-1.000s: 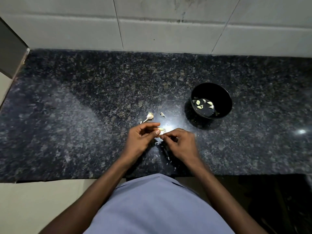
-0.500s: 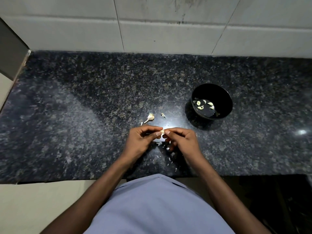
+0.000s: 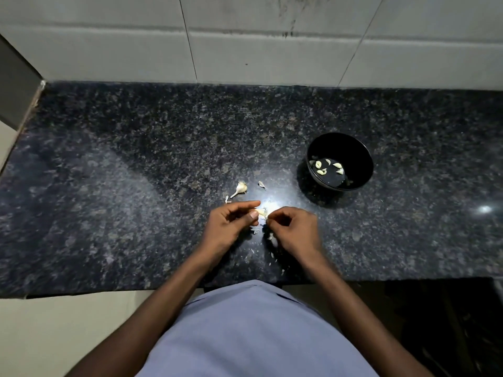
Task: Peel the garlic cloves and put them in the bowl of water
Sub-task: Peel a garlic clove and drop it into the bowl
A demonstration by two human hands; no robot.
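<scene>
While left hand (image 3: 227, 227) is pinching garlic clove (image 3: 260, 212) between thumb and forefinger over counter (image 3: 109, 186), right hand (image 3: 292, 229), fingers curled, is nipping skin at clove's edge. Bowl (image 3: 353, 151) holding peeled cloves (image 3: 325, 167) sitting up right, garlic stem (image 3: 239, 189) and skin scraps (image 3: 255, 230) lying near hands.

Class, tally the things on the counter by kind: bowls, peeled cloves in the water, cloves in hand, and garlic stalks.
Black bowl: 1
Peeled cloves in the water: about 5
Clove in hand: 1
Garlic stalk: 1
Total: about 8
</scene>
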